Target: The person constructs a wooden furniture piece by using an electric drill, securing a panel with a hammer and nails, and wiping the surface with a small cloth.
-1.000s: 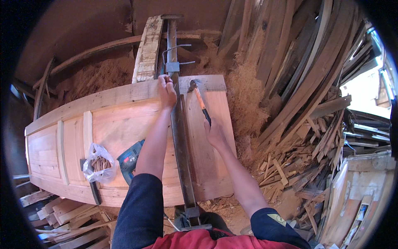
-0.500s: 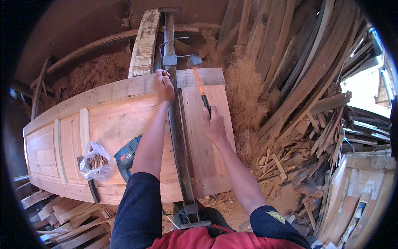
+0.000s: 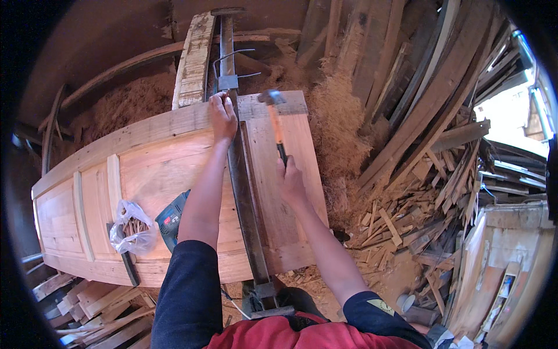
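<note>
My right hand (image 3: 292, 181) is closed round the black grip of a hammer (image 3: 275, 125). The hammer's handle is orange above the grip, and its dark metal head hangs over the far edge of a panelled wooden door (image 3: 174, 160). My left hand (image 3: 223, 121) reaches to that same edge, fingers pinched together; whatever they hold is too small to make out. Beside the left hand, a long metal bar clamp (image 3: 247, 203) runs across the door from far to near. By my left forearm lies a teal power drill (image 3: 170, 221), partly hidden.
A clear plastic bag of small wooden sticks (image 3: 133, 228) rests on the door, left of the drill. A pale timber beam (image 3: 195, 61) stretches away beyond the far edge. Long boards (image 3: 430, 110) lean at the right above a heap of offcuts (image 3: 401, 227). Stacked wood (image 3: 96, 308) lies at lower left.
The view has shifted slightly, so the scene sits a little further left. Both hands stay near the door's far edge, and the hammer head remains raised close to the left hand.
</note>
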A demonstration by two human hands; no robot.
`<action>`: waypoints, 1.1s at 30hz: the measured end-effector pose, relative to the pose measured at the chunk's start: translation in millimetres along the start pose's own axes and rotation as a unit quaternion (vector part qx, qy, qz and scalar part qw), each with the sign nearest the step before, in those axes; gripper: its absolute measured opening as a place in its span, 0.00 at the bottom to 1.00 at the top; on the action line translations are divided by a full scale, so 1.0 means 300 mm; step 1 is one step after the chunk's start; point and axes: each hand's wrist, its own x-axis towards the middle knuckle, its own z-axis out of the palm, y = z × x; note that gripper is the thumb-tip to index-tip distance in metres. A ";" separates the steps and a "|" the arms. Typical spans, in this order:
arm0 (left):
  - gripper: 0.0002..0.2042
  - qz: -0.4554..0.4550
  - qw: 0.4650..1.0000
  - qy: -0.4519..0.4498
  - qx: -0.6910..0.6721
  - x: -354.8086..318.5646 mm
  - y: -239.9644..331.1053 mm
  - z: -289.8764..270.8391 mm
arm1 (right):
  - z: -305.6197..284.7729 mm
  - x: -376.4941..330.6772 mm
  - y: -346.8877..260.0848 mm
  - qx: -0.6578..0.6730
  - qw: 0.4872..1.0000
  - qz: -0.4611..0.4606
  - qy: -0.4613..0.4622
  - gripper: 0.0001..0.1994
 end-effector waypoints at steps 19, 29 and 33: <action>0.07 0.047 0.988 -0.150 -0.010 0.002 0.092 -0.017 | -0.181 -0.583 0.416 0.165 0.978 0.126 -0.023 0.15; 0.12 -0.055 0.971 -0.201 -0.120 -0.121 0.198 0.289 | -0.180 -0.601 0.447 0.153 0.973 0.170 -0.008 0.18; 0.11 -0.070 0.986 -0.106 -0.111 -0.173 0.171 0.354 | -0.196 -0.590 0.425 0.163 0.977 0.139 0.005 0.19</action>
